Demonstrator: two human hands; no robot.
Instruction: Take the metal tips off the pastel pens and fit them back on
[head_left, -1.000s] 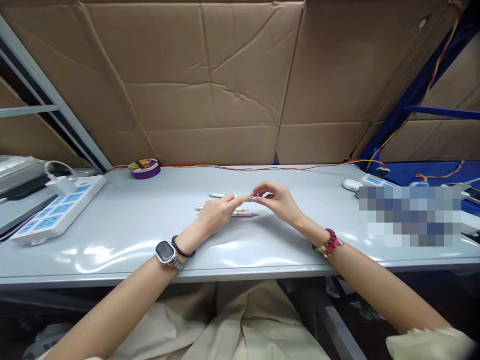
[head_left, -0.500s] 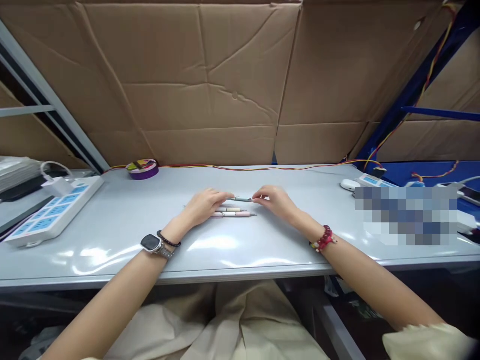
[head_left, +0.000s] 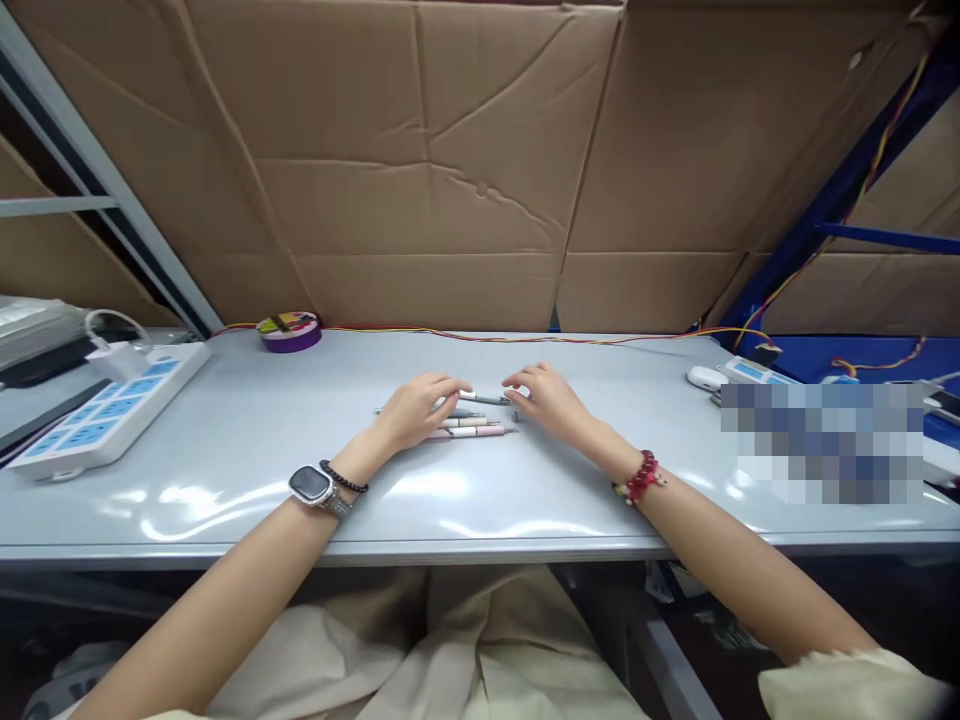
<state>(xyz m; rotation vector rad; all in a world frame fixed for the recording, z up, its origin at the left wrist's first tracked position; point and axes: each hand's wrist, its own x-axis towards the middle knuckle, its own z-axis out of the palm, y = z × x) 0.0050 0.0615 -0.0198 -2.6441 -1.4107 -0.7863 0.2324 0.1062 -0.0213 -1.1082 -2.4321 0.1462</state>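
Note:
Several slim pens lie side by side in front of me on the desk [head_left: 435, 490]. Farthest off is a green-and-white pen [head_left: 487, 399], lying between my two hands. Nearer come a blue-grey pen [head_left: 469, 413], a cream pen [head_left: 474, 422] and a pink-and-white pen [head_left: 480, 432], their left parts covered by my left hand [head_left: 412, 410]. That hand hovers over them, thumb and fingers apart. At the green pen's right end is my right hand [head_left: 551, 400], its thumb and forefinger parted. A tiny dark piece [head_left: 515, 416] sits below its fingertips, too small to name.
A power strip [head_left: 112, 415] with a white plug stands at the left. A purple tape roll [head_left: 291, 333] is at the back left, and a thin red-yellow wire [head_left: 450, 333] runs along the back. At right are a white mouse [head_left: 706, 377] and a blurred-out patch.
Both hands have let go of the green pen, which now lies on the desk. Their fingers have spread. The blue-grey pen shows more clearly, and the view has shifted slightly.

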